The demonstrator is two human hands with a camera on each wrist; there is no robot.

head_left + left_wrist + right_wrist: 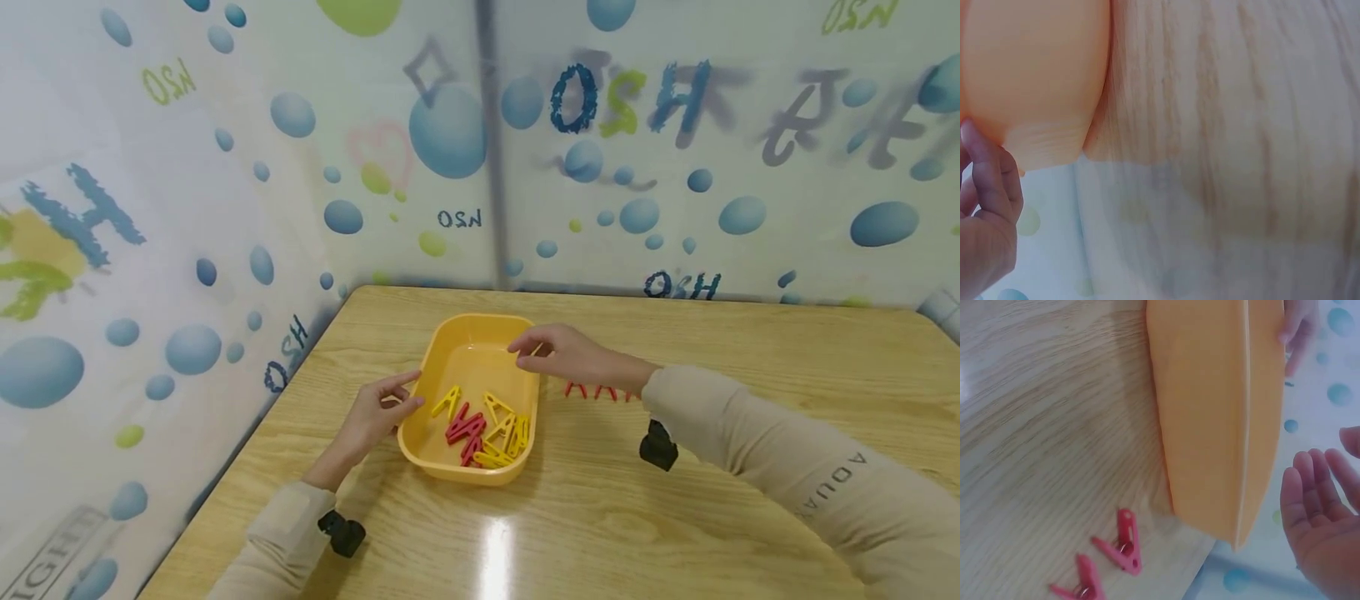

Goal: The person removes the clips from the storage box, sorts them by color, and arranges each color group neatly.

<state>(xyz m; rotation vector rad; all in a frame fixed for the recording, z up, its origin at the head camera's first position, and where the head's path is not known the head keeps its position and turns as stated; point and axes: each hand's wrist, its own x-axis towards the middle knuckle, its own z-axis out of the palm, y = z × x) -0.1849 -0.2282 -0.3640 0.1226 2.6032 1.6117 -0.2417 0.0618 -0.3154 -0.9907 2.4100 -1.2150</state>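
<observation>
A yellow plastic tray [477, 367] rests on the table with red clothespins [465, 427] and yellow clothespins [498, 431] gathered toward its near end. My left hand [375, 412] holds the tray's left rim between thumb and fingers; the left wrist view shows its bent fingers against the tray wall. Over the tray's far right rim hovers my right hand [562, 352], its fingers loosely bent and nothing between them in the right wrist view. Right of the tray, partly under the right forearm, lie several more red clothespins [1124, 547] on the table.
The wooden table [600, 525] backs onto a wall covering [675, 167] printed with bubbles and letters, which also runs along the left side. Black wrist cameras [658, 446] hang below both sleeves.
</observation>
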